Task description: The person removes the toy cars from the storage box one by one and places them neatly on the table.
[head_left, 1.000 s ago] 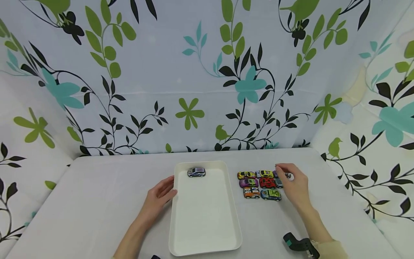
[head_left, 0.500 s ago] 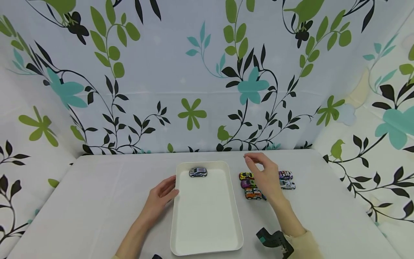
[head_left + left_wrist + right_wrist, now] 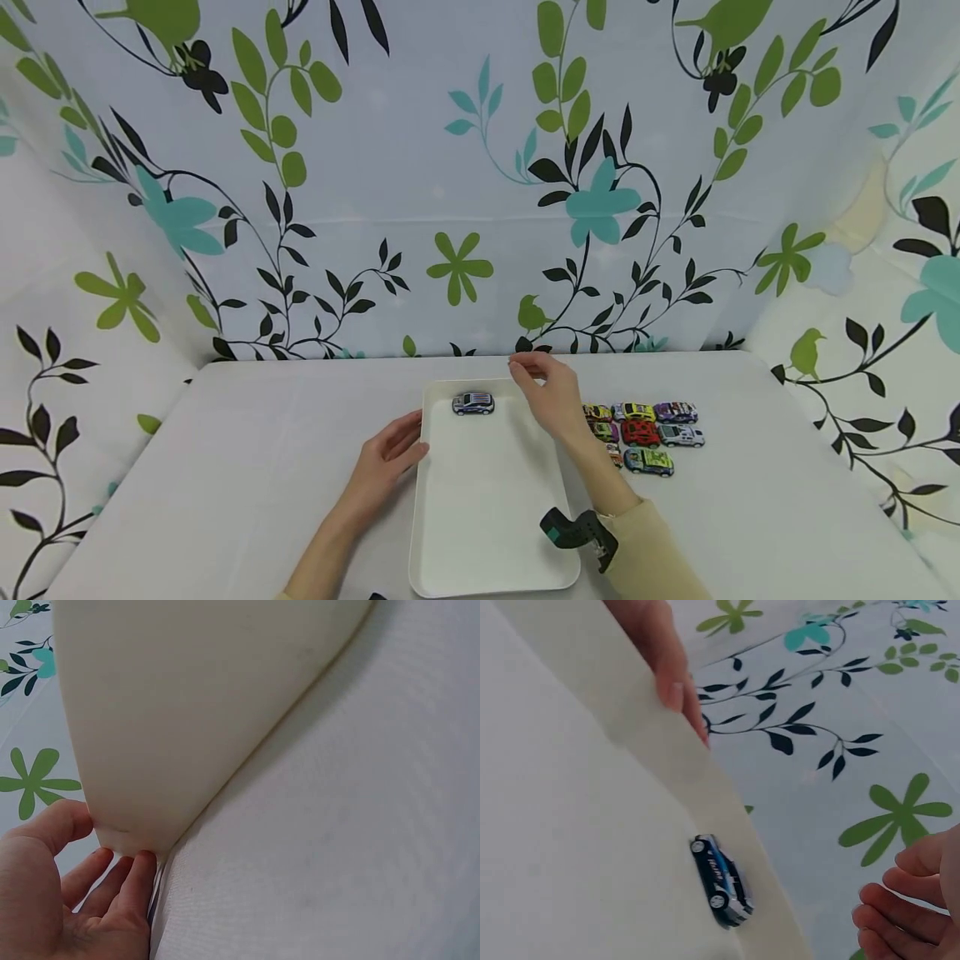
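Observation:
A white rectangular tray (image 3: 487, 517) lies on the table with a dark silver-and-blue toy car (image 3: 473, 403) inside, near its far end. My left hand (image 3: 384, 471) holds the tray's left edge; the left wrist view shows the thumb (image 3: 71, 819) at the rim and the fingers against the outer wall. Over the tray's far right corner is my right hand (image 3: 553, 400). Its fingers are loosely bent, and the right wrist view shows nothing in that hand (image 3: 915, 904). The same toy car (image 3: 721, 881) sits against the tray wall there.
Right of the tray, toy cars stand in close rows, including a red car (image 3: 640, 432), a white car (image 3: 681, 435), a purple-and-white car (image 3: 676, 412) and a green car (image 3: 648, 461). My right forearm partly covers the leftmost ones. A leaf-patterned cloth (image 3: 375, 183) hangs behind the table.
My right hand has left the right end of the toy car rows and moved left to the tray's far right corner. The left hand keeps its hold on the tray. The head view has shifted slightly.

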`<state>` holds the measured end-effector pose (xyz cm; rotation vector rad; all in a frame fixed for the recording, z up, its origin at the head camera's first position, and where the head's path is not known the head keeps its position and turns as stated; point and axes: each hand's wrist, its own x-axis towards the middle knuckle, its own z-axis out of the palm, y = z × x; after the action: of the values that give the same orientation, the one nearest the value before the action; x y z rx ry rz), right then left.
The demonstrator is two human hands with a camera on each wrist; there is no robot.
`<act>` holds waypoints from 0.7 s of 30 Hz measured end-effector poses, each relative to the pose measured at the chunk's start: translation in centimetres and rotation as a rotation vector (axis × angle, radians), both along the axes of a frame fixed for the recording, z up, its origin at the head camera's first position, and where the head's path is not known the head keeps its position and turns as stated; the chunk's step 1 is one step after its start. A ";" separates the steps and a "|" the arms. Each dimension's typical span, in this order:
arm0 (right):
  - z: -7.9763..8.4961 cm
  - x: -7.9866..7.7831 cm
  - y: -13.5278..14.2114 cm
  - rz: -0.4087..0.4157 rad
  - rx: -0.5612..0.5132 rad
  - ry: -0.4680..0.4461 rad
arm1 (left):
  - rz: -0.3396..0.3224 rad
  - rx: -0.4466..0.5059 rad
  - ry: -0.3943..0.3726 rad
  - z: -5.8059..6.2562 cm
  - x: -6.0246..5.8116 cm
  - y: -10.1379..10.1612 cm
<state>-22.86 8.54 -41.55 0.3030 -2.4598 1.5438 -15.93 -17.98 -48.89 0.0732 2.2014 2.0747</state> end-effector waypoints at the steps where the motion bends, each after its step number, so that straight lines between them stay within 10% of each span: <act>1: -0.3 -0.1 -0.3 0.018 0.010 -0.010 | 0.003 0.000 -0.001 0.0 0.0 0.0; 21: -5.1 -0.5 -2.6 0.160 0.286 0.143 | 0.013 0.025 0.006 0.2 0.1 0.2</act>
<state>-23.40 5.93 -46.69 0.6487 -2.5915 1.1725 -15.86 -17.81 -48.69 0.0672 2.1859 2.1116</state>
